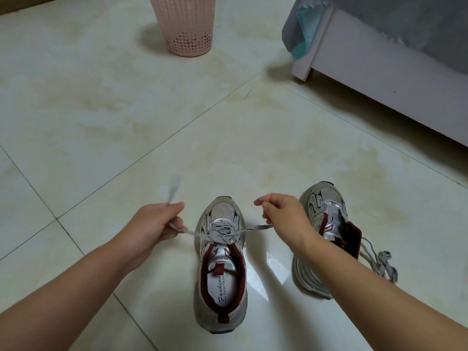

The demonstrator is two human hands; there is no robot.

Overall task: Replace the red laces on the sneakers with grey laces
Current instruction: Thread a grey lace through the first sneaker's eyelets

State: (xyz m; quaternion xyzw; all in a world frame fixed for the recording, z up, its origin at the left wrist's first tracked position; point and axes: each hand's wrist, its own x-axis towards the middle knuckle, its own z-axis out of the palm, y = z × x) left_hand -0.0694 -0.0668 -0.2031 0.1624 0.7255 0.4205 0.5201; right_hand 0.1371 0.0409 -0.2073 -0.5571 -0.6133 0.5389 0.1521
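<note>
A grey and maroon sneaker (220, 269) stands upright on the floor between my arms, toe pointing away. A grey lace (222, 233) crosses its lower eyelets. My left hand (154, 224) grips the lace's left end, whose blurred tip sticks up past my fist. My right hand (281, 219) pinches the right end, pulled out sideways. The second sneaker (324, 239) lies tilted behind my right wrist, with a loose grey lace (379, 264) bunched on the floor beside it. No red lace is visible.
A pink plastic basket (186, 26) stands on the tiled floor (126, 122) at the back. A white bed frame (379, 74) with a grey cover (405, 24) runs along the right side.
</note>
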